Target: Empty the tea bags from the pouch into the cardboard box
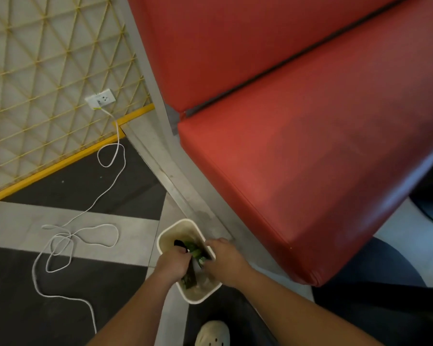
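A pale cardboard box [171, 231] with rounded corners stands on the floor beside the red bench. Over its open top both my hands grip a dark green pouch [195, 251]. My left hand [171, 263] is closed on the pouch's left side. My right hand [225, 260] is closed on its right side. A dark part of the pouch [190, 277] hangs down inside the box. Whether any tea bags lie in the box I cannot make out, as my hands cover much of it.
A red padded bench [310, 171] fills the right and top. A white cable [60, 245] runs in loops from a wall socket [100, 99] across the grey and black floor at the left. My pale shoe [211, 334] is just below the box.
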The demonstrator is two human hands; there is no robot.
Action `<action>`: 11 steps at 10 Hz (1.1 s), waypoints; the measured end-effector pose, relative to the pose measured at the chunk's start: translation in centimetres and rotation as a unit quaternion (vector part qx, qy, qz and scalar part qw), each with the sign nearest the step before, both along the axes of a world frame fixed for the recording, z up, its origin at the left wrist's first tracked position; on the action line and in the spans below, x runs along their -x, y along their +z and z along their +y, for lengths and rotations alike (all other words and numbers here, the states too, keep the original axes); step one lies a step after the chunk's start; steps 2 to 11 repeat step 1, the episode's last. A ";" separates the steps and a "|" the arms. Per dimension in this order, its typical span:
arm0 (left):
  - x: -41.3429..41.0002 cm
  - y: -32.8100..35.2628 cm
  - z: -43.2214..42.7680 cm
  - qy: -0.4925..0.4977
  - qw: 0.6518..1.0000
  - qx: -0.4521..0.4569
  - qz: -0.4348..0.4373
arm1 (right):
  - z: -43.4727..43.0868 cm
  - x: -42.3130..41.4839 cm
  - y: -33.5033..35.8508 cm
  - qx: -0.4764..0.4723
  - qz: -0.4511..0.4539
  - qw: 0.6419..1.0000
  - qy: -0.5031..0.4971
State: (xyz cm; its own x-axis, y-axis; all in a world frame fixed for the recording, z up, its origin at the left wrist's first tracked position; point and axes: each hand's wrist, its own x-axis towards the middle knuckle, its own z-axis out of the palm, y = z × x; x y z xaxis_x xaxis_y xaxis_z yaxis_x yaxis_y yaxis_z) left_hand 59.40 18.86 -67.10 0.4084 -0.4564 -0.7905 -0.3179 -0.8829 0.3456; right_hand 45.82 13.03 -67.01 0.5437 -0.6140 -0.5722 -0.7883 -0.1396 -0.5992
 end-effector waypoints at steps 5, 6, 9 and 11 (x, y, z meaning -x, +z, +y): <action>-1.1 4.4 0.8 -0.025 0.997 0.059 -0.031 | -0.4 -1.0 5.5 0.061 -0.006 0.997 -0.037; -1.1 4.4 0.8 -0.025 0.997 0.059 -0.031 | -0.4 -1.0 5.5 0.061 -0.006 0.997 -0.037; -1.1 4.4 0.8 -0.025 0.997 0.059 -0.031 | -0.4 -1.0 5.5 0.061 -0.006 0.997 -0.037; -1.1 4.4 0.8 -0.025 0.997 0.059 -0.031 | -0.4 -1.0 5.5 0.061 -0.006 0.997 -0.037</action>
